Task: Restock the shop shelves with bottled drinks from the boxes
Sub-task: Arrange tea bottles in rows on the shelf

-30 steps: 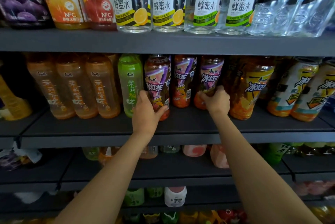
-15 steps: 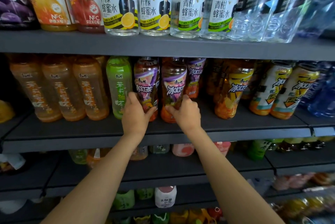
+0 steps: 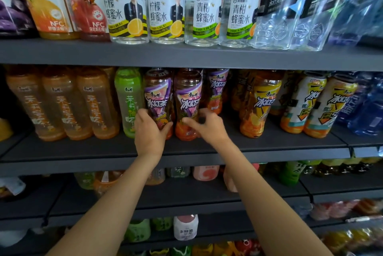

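Two purple-labelled iced tea bottles stand side by side at the front of the middle shelf (image 3: 290, 148). My left hand (image 3: 150, 131) grips the lower part of the left bottle (image 3: 158, 98), thumb across its front. My right hand (image 3: 205, 126) holds the base of the right bottle (image 3: 187, 98), fingers curled round it. A third purple-labelled bottle (image 3: 217, 90) stands further back, just right of them.
A green tea bottle (image 3: 128, 98) and orange tea bottles (image 3: 60, 102) stand to the left, yellow-labelled iced teas (image 3: 259, 104) to the right with a gap between. Honey water and soda bottles (image 3: 281, 11) fill the shelf above. Lower shelves hold more drinks.
My right hand moved left from the back of the shelf, bringing a purple-labelled bottle forward beside the one in my left hand. The view shifted right and closer.
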Action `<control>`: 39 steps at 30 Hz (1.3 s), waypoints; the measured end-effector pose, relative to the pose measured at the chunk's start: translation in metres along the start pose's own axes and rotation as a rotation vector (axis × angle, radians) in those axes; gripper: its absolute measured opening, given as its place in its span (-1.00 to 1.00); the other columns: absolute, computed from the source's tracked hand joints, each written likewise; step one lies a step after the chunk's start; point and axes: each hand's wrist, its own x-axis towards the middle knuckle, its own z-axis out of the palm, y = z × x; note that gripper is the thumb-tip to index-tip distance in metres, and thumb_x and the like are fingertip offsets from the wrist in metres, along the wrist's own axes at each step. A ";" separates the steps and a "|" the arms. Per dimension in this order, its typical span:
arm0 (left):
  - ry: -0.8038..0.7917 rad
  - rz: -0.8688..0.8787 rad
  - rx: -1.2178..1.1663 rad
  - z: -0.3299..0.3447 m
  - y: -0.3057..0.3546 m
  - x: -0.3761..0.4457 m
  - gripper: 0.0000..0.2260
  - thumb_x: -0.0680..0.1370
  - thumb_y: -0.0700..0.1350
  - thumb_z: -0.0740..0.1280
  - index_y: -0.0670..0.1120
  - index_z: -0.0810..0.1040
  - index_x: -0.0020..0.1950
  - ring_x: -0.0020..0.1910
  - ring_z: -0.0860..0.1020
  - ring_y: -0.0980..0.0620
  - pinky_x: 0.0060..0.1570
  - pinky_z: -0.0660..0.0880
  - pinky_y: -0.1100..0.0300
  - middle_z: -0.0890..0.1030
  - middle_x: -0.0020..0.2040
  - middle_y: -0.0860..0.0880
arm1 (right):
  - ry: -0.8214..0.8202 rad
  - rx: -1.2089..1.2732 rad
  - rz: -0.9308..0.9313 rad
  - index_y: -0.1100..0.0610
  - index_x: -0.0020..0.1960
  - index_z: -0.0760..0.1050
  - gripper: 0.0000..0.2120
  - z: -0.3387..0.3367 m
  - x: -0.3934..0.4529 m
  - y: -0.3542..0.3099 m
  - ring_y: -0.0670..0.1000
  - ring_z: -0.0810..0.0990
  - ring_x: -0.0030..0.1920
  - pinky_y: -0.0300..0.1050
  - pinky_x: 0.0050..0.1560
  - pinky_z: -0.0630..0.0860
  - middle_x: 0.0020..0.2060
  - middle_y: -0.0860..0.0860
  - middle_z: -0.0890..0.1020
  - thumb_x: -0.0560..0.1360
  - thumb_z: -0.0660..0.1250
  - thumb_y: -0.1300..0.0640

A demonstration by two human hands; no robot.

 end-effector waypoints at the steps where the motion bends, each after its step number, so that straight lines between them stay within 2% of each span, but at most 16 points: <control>1: -0.009 -0.004 -0.009 -0.001 0.000 -0.001 -0.42 0.37 -0.03 0.49 -0.25 0.30 0.23 0.23 0.39 -0.16 0.14 0.40 0.03 0.42 0.18 -0.21 | 0.037 0.104 0.011 0.18 0.19 0.47 -0.54 -0.009 0.002 0.005 -0.06 0.58 -0.24 -0.31 -0.34 0.46 0.00 0.02 0.61 0.44 0.36 -0.11; 2: -0.001 -0.005 -0.027 -0.002 0.000 -0.003 -0.39 0.37 -0.02 0.49 -0.26 0.30 0.26 0.24 0.37 -0.15 0.18 0.39 0.03 0.40 0.20 -0.21 | 0.116 0.192 0.032 0.18 0.18 0.49 -0.59 -0.017 0.004 0.012 -0.08 0.56 -0.36 -0.33 -0.42 0.43 -0.04 0.04 0.63 0.48 0.31 -0.10; 3: 0.036 -0.003 -0.050 -0.003 0.001 -0.009 -0.39 0.38 -0.01 0.47 -0.25 0.30 0.28 0.25 0.35 -0.15 0.21 0.38 0.02 0.38 0.22 -0.21 | 0.212 0.245 0.066 0.19 0.15 0.50 -0.63 -0.023 0.009 0.021 -0.07 0.56 -0.41 -0.29 -0.41 0.47 -0.11 0.07 0.64 0.52 0.27 -0.08; 4: 0.098 0.015 -0.068 -0.003 0.002 -0.014 -0.42 0.40 -0.01 0.45 -0.24 0.31 0.28 0.25 0.35 -0.15 0.23 0.38 -0.01 0.37 0.22 -0.21 | 0.298 0.240 0.103 0.20 0.13 0.51 -0.65 -0.027 0.016 0.030 0.00 0.60 -0.36 -0.17 -0.30 0.54 -0.16 0.10 0.64 0.54 0.25 -0.06; 6: 0.205 0.107 -0.069 -0.003 0.008 -0.023 -0.54 0.44 -0.03 0.40 -0.21 0.37 0.23 0.19 0.40 -0.14 0.19 0.40 -0.07 0.40 0.17 -0.20 | 0.339 0.132 0.185 0.22 0.20 0.46 -0.60 -0.028 0.037 0.045 0.20 0.62 -0.07 0.10 0.00 0.54 -0.03 0.16 0.62 0.52 0.28 -0.06; 7: 0.211 0.166 -0.058 -0.002 0.012 -0.026 -0.59 0.45 -0.05 0.38 -0.20 0.39 0.20 0.15 0.41 -0.11 0.15 0.43 -0.06 0.43 0.13 -0.18 | 0.316 0.083 0.219 0.23 0.26 0.41 -0.54 -0.026 0.048 0.049 0.24 0.57 0.07 0.13 0.11 0.49 0.08 0.19 0.58 0.50 0.32 -0.06; 9: 0.143 0.271 -0.011 0.001 0.020 -0.026 -0.65 0.46 -0.07 0.37 -0.18 0.42 0.18 0.10 0.44 -0.06 0.10 0.45 0.02 0.47 0.07 -0.13 | 0.271 0.044 0.260 0.24 0.33 0.31 -0.44 -0.021 0.072 0.050 0.22 0.47 0.24 0.08 0.22 0.42 0.23 0.19 0.49 0.47 0.37 -0.03; 12: 0.052 0.350 0.092 0.012 0.026 -0.025 -0.58 0.45 -0.04 0.40 -0.18 0.42 0.23 0.13 0.48 -0.09 0.10 0.43 0.04 0.51 0.10 -0.13 | 0.215 0.040 0.299 0.19 0.34 0.29 -0.43 -0.015 0.099 0.049 0.22 0.46 0.26 0.08 0.22 0.41 0.26 0.17 0.48 0.45 0.39 -0.01; 17: 0.066 0.303 0.310 0.029 0.028 -0.025 -0.46 0.36 0.01 0.49 -0.21 0.45 0.22 0.08 0.53 -0.16 -0.01 0.50 -0.02 0.57 0.07 -0.17 | 0.216 -0.049 0.321 0.18 0.31 0.37 -0.50 -0.014 0.110 0.051 0.25 0.51 0.19 0.07 0.16 0.45 0.19 0.22 0.53 0.44 0.38 0.01; 23: 0.085 0.251 0.308 0.033 0.034 -0.024 -0.47 0.36 -0.04 0.50 -0.22 0.43 0.22 0.09 0.48 -0.18 -0.01 0.47 -0.05 0.54 0.07 -0.18 | 0.223 -0.140 0.214 0.30 0.24 0.32 -0.45 -0.021 0.064 0.044 0.27 0.51 0.17 0.09 0.09 0.47 0.17 0.24 0.52 0.42 0.39 0.00; 26: 0.053 0.242 0.239 0.030 0.035 -0.026 -0.49 0.42 -0.05 0.45 -0.21 0.39 0.28 0.17 0.43 -0.17 0.10 0.40 -0.02 0.50 0.14 -0.16 | 0.221 -0.153 0.134 0.31 0.18 0.35 -0.47 -0.027 0.028 0.044 0.27 0.53 0.10 0.09 0.01 0.50 0.09 0.23 0.55 0.40 0.41 -0.01; 29: 0.040 0.229 0.072 0.026 0.035 -0.028 -0.54 0.44 -0.05 0.41 -0.21 0.39 0.25 0.14 0.44 -0.14 0.12 0.39 0.03 0.48 0.12 -0.15 | 0.221 -0.107 0.018 0.28 0.07 0.38 -0.53 -0.032 -0.004 0.045 0.20 0.59 -0.03 0.10 -0.07 0.54 -0.04 0.18 0.59 0.36 0.44 0.00; 31: 0.041 0.254 -0.063 0.022 0.038 -0.032 -0.55 0.46 0.06 0.32 -0.21 0.40 0.21 0.10 0.45 -0.11 0.12 0.42 0.02 0.47 0.08 -0.13 | 0.240 -0.073 -0.064 0.25 0.03 0.40 -0.57 -0.030 -0.022 0.044 0.14 0.60 -0.08 0.08 -0.10 0.55 -0.10 0.13 0.60 0.34 0.45 0.01; 34: 0.007 0.333 -0.161 0.019 0.047 -0.038 -0.46 0.44 0.20 0.23 -0.20 0.41 0.21 0.10 0.44 -0.05 0.14 0.41 0.06 0.46 0.08 -0.10 | 0.231 -0.026 -0.152 0.21 0.00 0.42 -0.62 -0.023 -0.041 0.041 0.07 0.59 -0.14 0.02 -0.16 0.55 -0.14 0.07 0.59 0.34 0.44 0.01; 36: -0.063 0.354 -0.207 0.016 0.050 -0.038 -0.39 0.40 0.24 0.24 -0.20 0.41 0.24 0.12 0.45 -0.03 0.17 0.42 0.03 0.48 0.10 -0.08 | 0.201 -0.008 -0.200 0.20 0.00 0.43 -0.59 -0.018 -0.049 0.038 0.04 0.58 -0.16 0.01 -0.18 0.55 -0.14 0.05 0.58 0.32 0.40 -0.07; 39: -0.184 0.307 -0.271 0.007 0.046 -0.035 -0.33 0.32 0.31 0.31 -0.11 0.41 0.27 0.15 0.50 0.02 0.16 0.46 -0.01 0.54 0.12 -0.01 | 0.137 -0.055 -0.251 0.17 0.06 0.45 -0.44 -0.012 -0.052 0.031 -0.01 0.57 -0.14 -0.08 -0.18 0.53 -0.09 0.02 0.58 0.27 0.25 -0.24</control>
